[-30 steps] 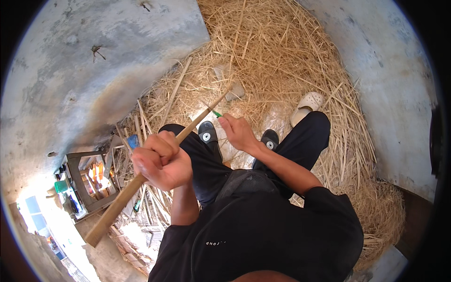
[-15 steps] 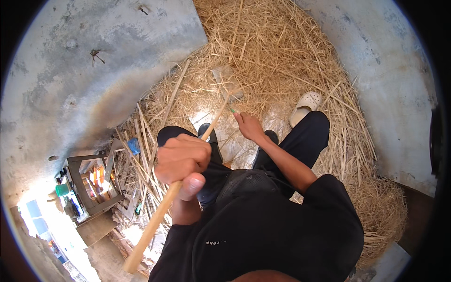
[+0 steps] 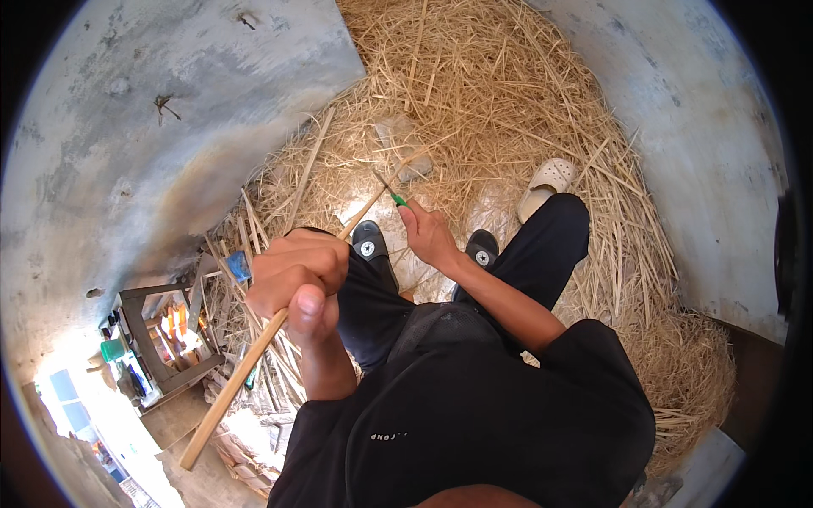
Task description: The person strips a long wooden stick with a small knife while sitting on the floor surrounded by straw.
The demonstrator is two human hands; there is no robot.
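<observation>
My left hand [image 3: 298, 275] is closed around a long pale wooden stick [image 3: 235, 388], which looks like split bamboo. The stick slants from the lower left up past my fist to the right, and its far end blends into the shavings. In my right hand [image 3: 430, 233], closed, is a small knife [image 3: 397, 199] with a green handle. Its thin dark blade crosses the stick beyond my left fist and appears to touch it. The palm side of my right hand, around the handle, is hidden.
Pale curled shavings [image 3: 483, 76] cover the floor ahead and to the right. A cream clog [image 3: 546, 186] lies beside my right knee. Grey walls curve around both sides. At the left stand a wooden frame [image 3: 152, 334] and several loose strips [image 3: 254, 224]. A flat grey block [image 3: 413, 168] lies ahead.
My left hand has moved left with the stick, whose near end shifted toward the lower left. My right hand has come slightly left, and the knife's blade now shows against the stick.
</observation>
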